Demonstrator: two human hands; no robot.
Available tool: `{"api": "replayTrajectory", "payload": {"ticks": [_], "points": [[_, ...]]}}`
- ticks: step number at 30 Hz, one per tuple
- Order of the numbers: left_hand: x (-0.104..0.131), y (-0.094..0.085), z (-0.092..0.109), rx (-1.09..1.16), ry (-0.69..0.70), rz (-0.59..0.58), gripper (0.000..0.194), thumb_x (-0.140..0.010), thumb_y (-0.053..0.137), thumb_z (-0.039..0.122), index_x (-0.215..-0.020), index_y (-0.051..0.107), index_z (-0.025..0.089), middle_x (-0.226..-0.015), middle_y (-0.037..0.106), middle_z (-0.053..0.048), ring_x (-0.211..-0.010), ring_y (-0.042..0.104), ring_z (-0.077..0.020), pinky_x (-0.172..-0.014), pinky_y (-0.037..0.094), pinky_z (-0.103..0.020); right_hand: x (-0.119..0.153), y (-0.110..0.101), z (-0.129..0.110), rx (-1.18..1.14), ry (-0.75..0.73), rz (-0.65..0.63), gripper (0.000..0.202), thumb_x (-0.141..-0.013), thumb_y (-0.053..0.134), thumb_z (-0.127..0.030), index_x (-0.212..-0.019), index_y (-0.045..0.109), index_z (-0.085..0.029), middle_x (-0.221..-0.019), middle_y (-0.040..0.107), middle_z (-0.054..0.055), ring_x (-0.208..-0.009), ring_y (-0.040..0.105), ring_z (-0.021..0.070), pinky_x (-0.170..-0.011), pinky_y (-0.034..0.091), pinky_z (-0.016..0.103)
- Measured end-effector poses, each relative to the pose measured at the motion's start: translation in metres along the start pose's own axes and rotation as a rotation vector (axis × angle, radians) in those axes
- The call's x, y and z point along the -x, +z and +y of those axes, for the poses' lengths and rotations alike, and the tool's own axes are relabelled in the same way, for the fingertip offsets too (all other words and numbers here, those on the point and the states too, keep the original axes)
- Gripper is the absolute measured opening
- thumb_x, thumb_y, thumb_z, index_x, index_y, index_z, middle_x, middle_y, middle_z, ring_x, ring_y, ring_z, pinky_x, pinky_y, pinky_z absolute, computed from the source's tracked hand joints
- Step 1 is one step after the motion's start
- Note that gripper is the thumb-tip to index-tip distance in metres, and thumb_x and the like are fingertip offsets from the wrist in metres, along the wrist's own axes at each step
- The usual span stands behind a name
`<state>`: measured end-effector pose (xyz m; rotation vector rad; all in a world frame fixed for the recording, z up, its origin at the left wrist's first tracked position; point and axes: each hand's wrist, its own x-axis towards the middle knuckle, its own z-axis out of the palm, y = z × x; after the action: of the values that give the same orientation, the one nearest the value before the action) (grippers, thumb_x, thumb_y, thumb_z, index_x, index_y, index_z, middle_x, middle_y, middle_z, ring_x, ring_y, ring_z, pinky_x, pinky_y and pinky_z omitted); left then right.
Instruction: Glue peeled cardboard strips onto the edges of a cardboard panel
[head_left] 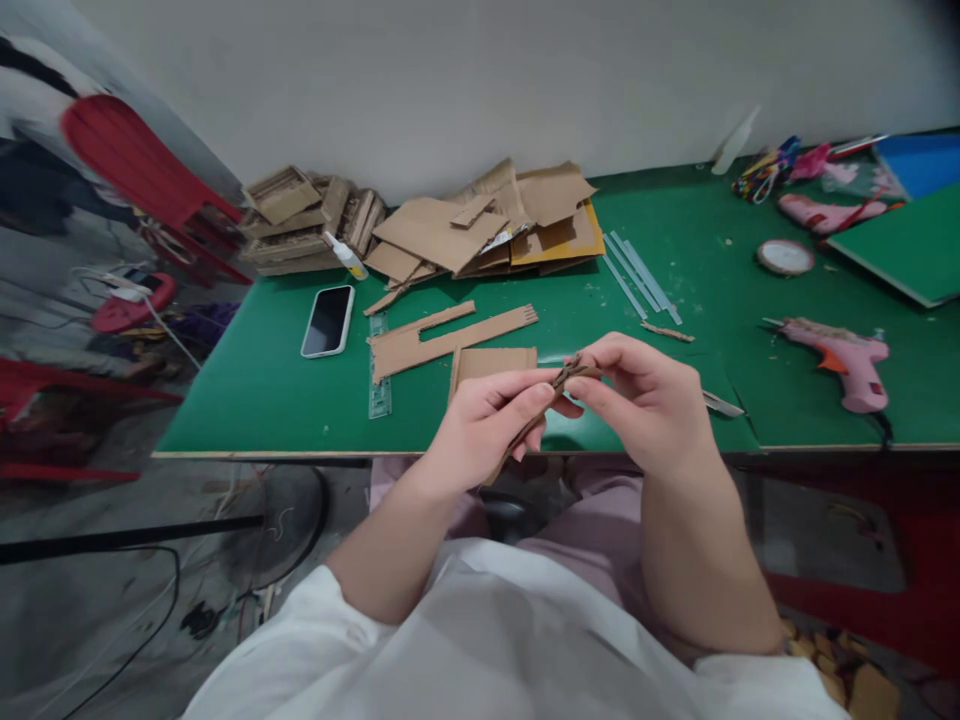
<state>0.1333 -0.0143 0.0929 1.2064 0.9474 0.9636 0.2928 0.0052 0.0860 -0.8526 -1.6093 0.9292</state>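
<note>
Over the front edge of the green table (247, 410), my left hand (491, 415) and my right hand (645, 395) both pinch a narrow brown cardboard strip (536, 420). Its upper end looks torn or layered between my fingertips. The strip slants down to the left, partly hidden by my left fingers. Just behind my left hand lies a square cardboard piece (499, 363) with raised edges. To its left, a notched cardboard piece (442, 345) rests across a clear ruler (380, 395).
A phone (328, 322), stacked cardboard (439, 235) and a glue bottle (347, 257) are at back left. Glue sticks (641, 275) lie behind my right hand. To the right are a cutter (722, 404), a pink glue gun (844, 362) and a tape roll (785, 257).
</note>
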Motion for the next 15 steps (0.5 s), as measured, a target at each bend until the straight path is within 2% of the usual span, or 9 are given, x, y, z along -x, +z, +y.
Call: {"api": "replayTrajectory", "payload": {"ticks": [6, 9, 12, 15], "points": [[-0.001, -0.002, 0.000, 0.053, -0.030, -0.061, 0.035, -0.081, 0.054, 0.037, -0.107, 0.062, 0.015, -0.073, 0.066, -0.006, -0.043, 0.047, -0.0041, -0.037, 0.038, -0.012, -0.001, -0.002, 0.006, -0.119, 0.003, -0.068, 0.007, -0.076, 0.059, -0.019, -0.070, 0.056, -0.019, -0.066, 0.053, -0.003, -0.065, 0.052, 0.0098, -0.065, 0.045, 0.026], [-0.001, -0.004, 0.000, 0.078, -0.043, -0.079, 0.036, -0.081, 0.054, 0.036, -0.109, 0.061, 0.015, -0.076, 0.067, -0.007, -0.047, 0.051, -0.0059, -0.040, 0.042, -0.014, -0.001, 0.000, 0.010, -0.191, 0.048, -0.067, 0.008, -0.076, 0.060, -0.022, -0.071, 0.055, -0.019, -0.066, 0.053, -0.004, -0.063, 0.053, 0.0088, -0.064, 0.046, 0.024], [-0.001, -0.011, 0.001, 0.072, -0.094, -0.098, 0.036, -0.081, 0.055, 0.036, -0.110, 0.060, 0.015, -0.084, 0.068, -0.009, -0.062, 0.060, -0.0107, -0.053, 0.050, -0.019, -0.004, 0.001, 0.017, -0.191, 0.072, 0.008, 0.007, -0.075, 0.062, -0.023, -0.074, 0.056, -0.020, -0.069, 0.056, -0.003, -0.065, 0.055, 0.0088, -0.063, 0.047, 0.022], [0.000, -0.020, 0.002, 0.014, -0.200, -0.111, 0.034, -0.078, 0.060, 0.033, -0.106, 0.061, 0.014, -0.087, 0.068, -0.009, -0.074, 0.062, -0.0137, -0.066, 0.051, -0.023, -0.008, 0.001, 0.026, -0.144, 0.054, 0.109, 0.008, -0.074, 0.063, -0.024, -0.076, 0.056, -0.020, -0.071, 0.057, -0.003, -0.065, 0.056, 0.0084, -0.063, 0.049, 0.022]]}}
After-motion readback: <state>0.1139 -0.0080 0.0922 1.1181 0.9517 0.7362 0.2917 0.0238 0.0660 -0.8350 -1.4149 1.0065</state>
